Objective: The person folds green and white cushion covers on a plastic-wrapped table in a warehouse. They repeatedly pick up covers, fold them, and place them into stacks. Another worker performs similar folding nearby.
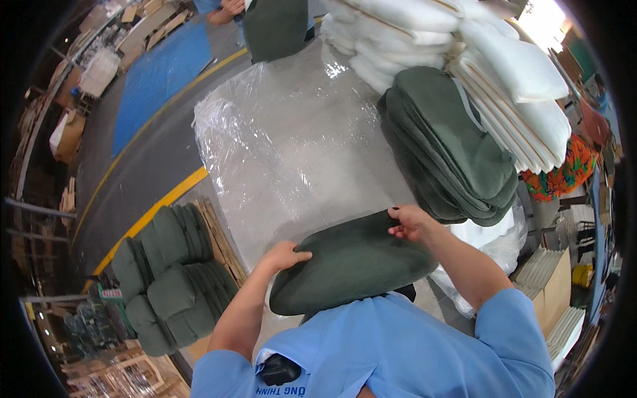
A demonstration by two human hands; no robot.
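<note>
A dark green fabric cushion (pixel 352 265) with rounded corners lies against my front, at the near edge of a table (pixel 325 159). My left hand (pixel 286 255) is closed on its upper left edge, with the thumb on top and the other fingers hidden beneath. My right hand (pixel 410 223) pinches its far right corner. How full the cushion is, I cannot tell. Just beyond my right hand, a stack of dark green cushion covers (pixel 444 139) lies on the table, the top one with a pale strip along one edge.
White padding (pixel 511 99) is piled high at the far right. Clear plastic film (pixel 232 139) covers the table's left side. Stacked green cushions (pixel 176 285) stand at the lower left. Across the table, a person's hand (pixel 232 6) is near another green piece (pixel 277 30).
</note>
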